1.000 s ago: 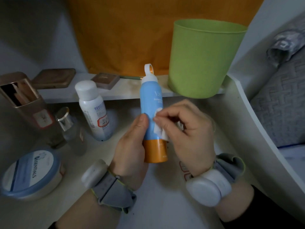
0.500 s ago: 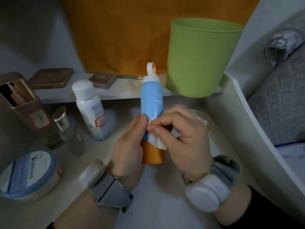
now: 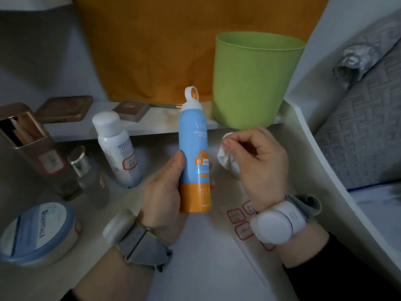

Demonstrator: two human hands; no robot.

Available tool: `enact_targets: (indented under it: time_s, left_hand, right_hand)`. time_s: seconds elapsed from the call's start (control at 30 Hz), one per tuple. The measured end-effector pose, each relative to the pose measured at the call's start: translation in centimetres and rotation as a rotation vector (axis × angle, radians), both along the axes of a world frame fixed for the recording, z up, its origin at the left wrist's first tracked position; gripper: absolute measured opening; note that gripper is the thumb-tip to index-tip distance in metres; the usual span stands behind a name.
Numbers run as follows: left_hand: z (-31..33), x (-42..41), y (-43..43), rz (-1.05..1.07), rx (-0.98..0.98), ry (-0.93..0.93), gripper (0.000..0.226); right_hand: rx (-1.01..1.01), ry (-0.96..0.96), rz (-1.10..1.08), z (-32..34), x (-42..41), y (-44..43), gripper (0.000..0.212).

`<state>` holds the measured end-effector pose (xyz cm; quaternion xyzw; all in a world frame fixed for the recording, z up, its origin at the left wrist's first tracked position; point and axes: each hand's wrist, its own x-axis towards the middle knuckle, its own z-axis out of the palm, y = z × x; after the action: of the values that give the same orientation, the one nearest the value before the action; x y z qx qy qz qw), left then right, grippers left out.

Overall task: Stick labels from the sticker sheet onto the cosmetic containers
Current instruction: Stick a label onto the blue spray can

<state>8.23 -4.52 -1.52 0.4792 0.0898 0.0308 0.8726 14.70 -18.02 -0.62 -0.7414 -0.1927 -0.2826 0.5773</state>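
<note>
Holding the sunscreen spray bottle [image 3: 194, 153] upright over the bench [image 3: 206, 268], the person's left hand [image 3: 165, 192] wraps its lower half, with the thumb pressed along the blue side and the fingers curled round behind, just above the orange base. The right hand [image 3: 258, 164] hangs just beside the bottle without touching it. Its thumb and forefinger pinch a small white scrap [image 3: 225, 158] that looks crumpled; whether it is a fresh label or spent backing I cannot tell from here.

The sticker sheet [image 3: 243, 230] lies flat on the bench under the right wrist, with a few red-bordered labels showing. Off to the left, the white bottle [image 3: 116, 148] already wears a red-bordered label, and so, it seems, does the rose-gold box [image 3: 41, 157]. The face of the sunscreen turned towards me shows none, so I judge this is the container being labelled.

To do it well, I'd say the left hand should hold the bottle steady and turn a plain patch of the curved wall towards the right hand. The label wants to go on by one edge first, then be smoothed round the curve with a fingertip so that no crease or bubble gets trapped. If the scrap is a creased label, a flat one from the sheet would sit better.
</note>
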Motion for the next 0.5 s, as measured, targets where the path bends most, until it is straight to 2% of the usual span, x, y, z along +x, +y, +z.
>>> enact_targets:
  time_s: [0.1,0.27,0.37,0.5]
  left_hand:
    - [0.2,-0.1,0.4,-0.004,0.007,-0.028,0.050]
    - [-0.5,0.1,0.8,0.036,0.255,-0.157,0.048]
    - [-0.8,0.5,1.1,0.084,0.363,-0.184,0.049]
    - [-1.1,0.9,1.4,0.137,0.441,-0.208,0.050]
  right_hand:
    - [-0.171,0.050,-0.090,0.7,0.4,-1.5,0.007]
    - [-0.506,0.054,-0.230,1.0,1.2,-3.4,0.006]
    - [-0.616,0.099,-0.256,0.4,1.7,-3.6,0.005]
    - [-0.722,0.220,-0.268,0.2,1.7,-3.8,0.018]
